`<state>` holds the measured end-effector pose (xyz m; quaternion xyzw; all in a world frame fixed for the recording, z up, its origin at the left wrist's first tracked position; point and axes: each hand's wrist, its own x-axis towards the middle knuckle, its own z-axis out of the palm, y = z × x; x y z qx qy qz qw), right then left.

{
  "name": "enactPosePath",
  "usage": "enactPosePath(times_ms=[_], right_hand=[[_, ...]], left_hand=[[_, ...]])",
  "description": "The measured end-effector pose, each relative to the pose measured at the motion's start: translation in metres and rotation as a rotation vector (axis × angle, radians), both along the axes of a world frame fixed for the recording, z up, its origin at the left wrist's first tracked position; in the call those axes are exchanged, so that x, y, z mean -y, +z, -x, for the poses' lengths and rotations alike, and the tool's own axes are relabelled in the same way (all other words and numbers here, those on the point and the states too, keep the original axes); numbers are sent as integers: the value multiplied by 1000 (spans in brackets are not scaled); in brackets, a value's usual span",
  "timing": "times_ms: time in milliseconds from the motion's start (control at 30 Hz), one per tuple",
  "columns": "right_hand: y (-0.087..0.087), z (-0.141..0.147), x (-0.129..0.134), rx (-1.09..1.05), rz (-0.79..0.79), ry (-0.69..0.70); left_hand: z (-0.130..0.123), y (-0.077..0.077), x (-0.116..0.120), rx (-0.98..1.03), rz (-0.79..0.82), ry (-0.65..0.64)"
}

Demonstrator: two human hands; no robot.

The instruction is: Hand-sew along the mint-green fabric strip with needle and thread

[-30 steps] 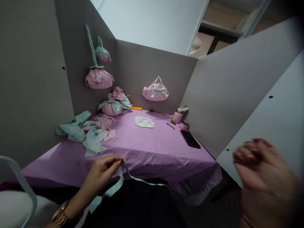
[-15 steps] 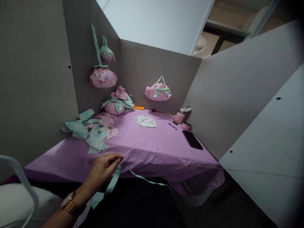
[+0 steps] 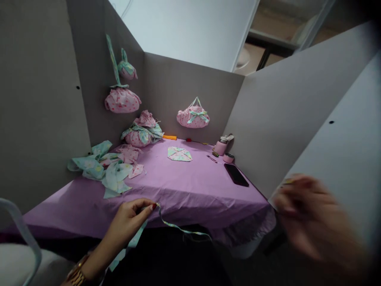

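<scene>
L hand (image 3: 129,217), thumb & fingertip pinching floral fabric strip (image 3: 187,231), is nearer; strip trails R & down, front of tbl (image 3: 184,178). R hand (image 3: 315,218) farther R, half-curled, blurred, grip unclear.

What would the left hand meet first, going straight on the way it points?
Probably the purple cloth near its front edge, just beyond the strip the left hand pinches. Depth is unclear from one view; if the hand is higher, it may pass over.
</scene>
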<state>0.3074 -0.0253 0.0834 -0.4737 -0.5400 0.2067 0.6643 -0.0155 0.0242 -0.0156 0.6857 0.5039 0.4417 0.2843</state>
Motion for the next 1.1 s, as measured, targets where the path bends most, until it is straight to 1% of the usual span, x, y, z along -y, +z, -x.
enactPosePath(times_ms=[33, 67, 100, 133, 200, 233, 300, 433, 533, 600, 667, 800, 933, 1033, 1100], right_hand=[[-10, 22, -11, -88, 85, 96], [-22, 45, -21, -94, 218, 203], [-36, 67, -30, -35, 342, 341], [-50, 87, -36, 14, 403, 435], [-73, 120, -42, 78, 452, 551], [-82, 131, -42, 135, 460, 581], [-90, 144, -40, 232, 436, 574], [-90, 148, -36, 320, 281, 499], [-89, 145, -36, 394, 164, 430], [-90, 142, -36, 399, 137, 356], [-90, 139, -36, 323, 145, 313], [-89, 132, -33, 146, 175, 321], [-88, 127, -30, 34, 213, 318], [-88, 121, -29, 35, 233, 311], [-89, 114, -27, 111, 240, 307]], left_hand=[[-3, 2, 3, 21, 17, -11], [-5, 5, 5, 33, 31, -21], [-7, 7, 8, 41, 45, -34], [-9, 9, 10, 42, 55, -47], [-11, 11, 12, 20, 59, -74], [-11, 12, 13, 5, 51, -83], [-12, 11, 15, -26, 25, -102], [-14, 9, 18, -71, -22, -135], [-15, 8, 20, -88, -1, -141], [-14, 8, 19, -94, 25, -137], [-12, 9, 18, -97, 46, -126], [-13, 8, 15, -46, 94, -112], [-14, 5, 15, 9, 122, -130], [-14, 2, 16, 31, 117, -119], [-13, 1, 17, 33, 119, -103]])
